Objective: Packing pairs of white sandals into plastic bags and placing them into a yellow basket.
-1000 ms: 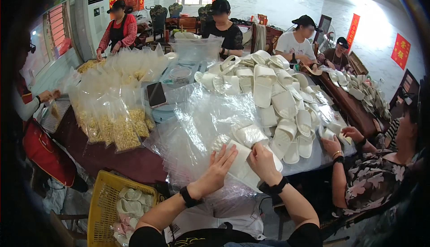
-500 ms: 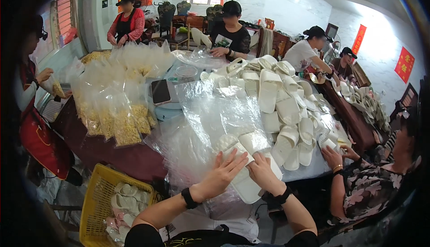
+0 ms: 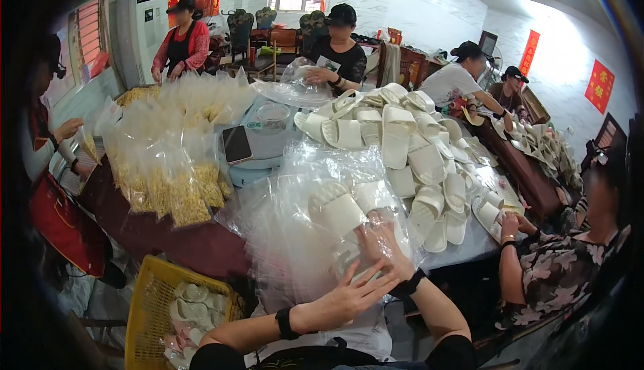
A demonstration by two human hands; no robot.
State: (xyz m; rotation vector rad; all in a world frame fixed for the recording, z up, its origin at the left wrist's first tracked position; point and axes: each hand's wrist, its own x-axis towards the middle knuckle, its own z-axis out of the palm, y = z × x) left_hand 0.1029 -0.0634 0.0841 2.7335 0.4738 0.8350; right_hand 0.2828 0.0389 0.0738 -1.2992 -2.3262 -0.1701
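A pair of white slippers (image 3: 333, 210) lies inside a clear plastic bag (image 3: 302, 169) in front of me, on top of a stack of similar bags. My right hand (image 3: 387, 246) reaches into the bag's near end, its fingers closed at the right slipper, with film over them. Close to my right wrist, my left hand (image 3: 352, 297) has its fingers stretched and spread, touching the bag's near edge. Plastic glare partly hides the slippers' soles and my right fingertips.
A heap of white slippers (image 3: 402, 132) rises right of the bags. Filled bags of yellow pieces (image 3: 191, 199) stand left, by a phone (image 3: 236, 144). A yellow basket (image 3: 141, 303) of slippers sits lower left. Several co-workers surround the tables; one hand (image 3: 511, 226) at right holds a slipper.
The slippers have gone from lying over the bags to lying inside one. My left hand has left the left slipper and moved down and right; my right hand now sits under the film.
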